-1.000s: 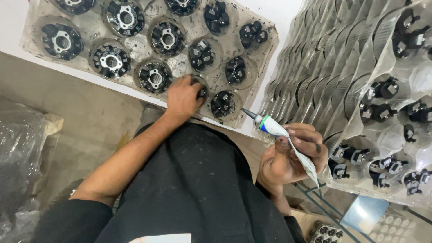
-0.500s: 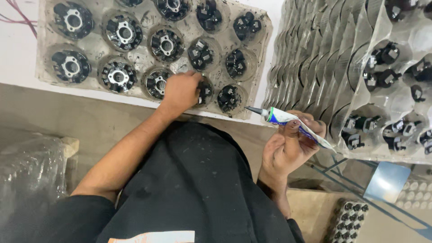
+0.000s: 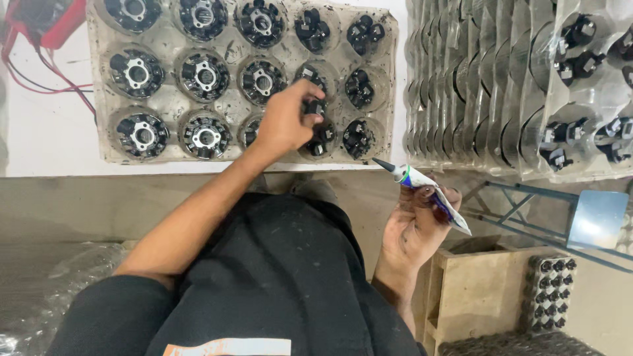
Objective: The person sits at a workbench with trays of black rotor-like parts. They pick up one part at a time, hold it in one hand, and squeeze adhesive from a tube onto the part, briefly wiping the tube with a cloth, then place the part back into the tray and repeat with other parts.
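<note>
Two hands working here. Left hand (image 3: 285,122) is reaching over the clear plastic tray (image 3: 99,151), fingers pinching together on a small black part (image 3: 315,107) in the tray's middle row, toward its right side. Tray's near edge is sitting right along the white tabletop's (image 3: 39,138) edge, with open room below it. Right hand (image 3: 415,227) is hanging off the table, fingers curling tight around a glue tube (image 3: 422,188); its long axis is slanting, dark nozzle pointing up-left toward the tray, crimped end down-right.
</note>
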`<state>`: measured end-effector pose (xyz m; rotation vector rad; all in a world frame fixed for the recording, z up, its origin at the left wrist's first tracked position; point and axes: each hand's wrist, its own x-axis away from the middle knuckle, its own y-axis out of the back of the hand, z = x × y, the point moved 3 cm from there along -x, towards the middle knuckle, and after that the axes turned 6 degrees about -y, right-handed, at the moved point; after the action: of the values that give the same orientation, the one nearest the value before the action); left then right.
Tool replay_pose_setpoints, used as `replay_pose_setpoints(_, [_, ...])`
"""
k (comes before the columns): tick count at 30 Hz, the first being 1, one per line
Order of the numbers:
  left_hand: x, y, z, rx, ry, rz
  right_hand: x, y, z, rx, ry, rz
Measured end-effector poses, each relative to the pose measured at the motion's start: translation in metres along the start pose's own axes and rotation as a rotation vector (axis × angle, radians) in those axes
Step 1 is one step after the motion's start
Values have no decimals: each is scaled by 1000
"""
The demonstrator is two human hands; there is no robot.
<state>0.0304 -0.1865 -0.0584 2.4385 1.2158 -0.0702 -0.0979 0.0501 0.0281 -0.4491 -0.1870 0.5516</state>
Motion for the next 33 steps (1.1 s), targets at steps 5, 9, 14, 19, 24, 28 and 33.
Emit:
replay_pose_setpoints(5, [28,45,-30,702,313,49,19,-19,-12,43,20,49])
replay_pose_setpoints(9, [54,65,-65,826,287,29,25,-53,-5,159,325,215])
replay_pose_setpoints(14, [65,78,-96,989,232,-67,40,-79,15,510,481,291])
replay_pose_setpoints(19, [71,92,-117,860,220,-149,49,-93,28,693,537,354])
replay_pose_setpoints(24, [75,98,-130,829,151,-156,44,-98,30,752,525,452])
replay_pose_setpoints(28, [77,99,-130,814,158,-139,39,-97,27,658,616,508])
replay_pose_setpoints(33, [78,95,-127,874,192,-107,28,-95,30,494,693,627])
